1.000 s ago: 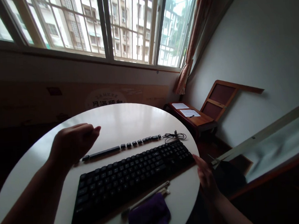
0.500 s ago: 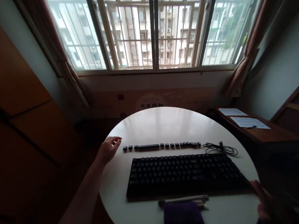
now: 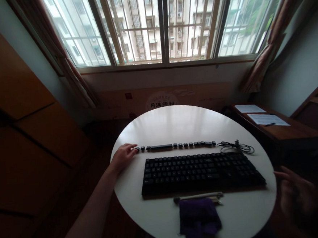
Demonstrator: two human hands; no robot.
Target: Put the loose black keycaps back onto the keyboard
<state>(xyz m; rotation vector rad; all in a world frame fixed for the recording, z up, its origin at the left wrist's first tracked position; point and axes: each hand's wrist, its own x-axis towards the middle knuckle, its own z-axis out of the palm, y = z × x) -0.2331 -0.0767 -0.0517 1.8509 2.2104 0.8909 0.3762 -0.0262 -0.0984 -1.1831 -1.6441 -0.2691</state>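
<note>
My left hand [image 3: 125, 155] rests by the left end of a row of loose black keycaps. Its thumb and forefinger close around the endmost keycap [image 3: 137, 149]. A long spacebar keycap [image 3: 161, 147] lies farther along the row. Below the row is a black keyboard [image 3: 184, 171], its coiled cable [image 3: 238, 148] behind its right side. My right hand [image 3: 296, 189], dim and slightly blurred, hovers off the table's right edge with fingers apart and nothing visible in it.
A white round table [image 3: 159, 128] bears everything. Near its front lie a purple cloth [image 3: 199, 217] and a light-handled brush [image 3: 199, 196] with other thin tools. To the right, a brown side table [image 3: 298, 129] holds papers [image 3: 268, 119] and a pen. A window is ahead.
My left hand has moved right onto the endmost keycap, fingers closing on it. My right hand has come farther into view beside the table. The camera has tilted down.
</note>
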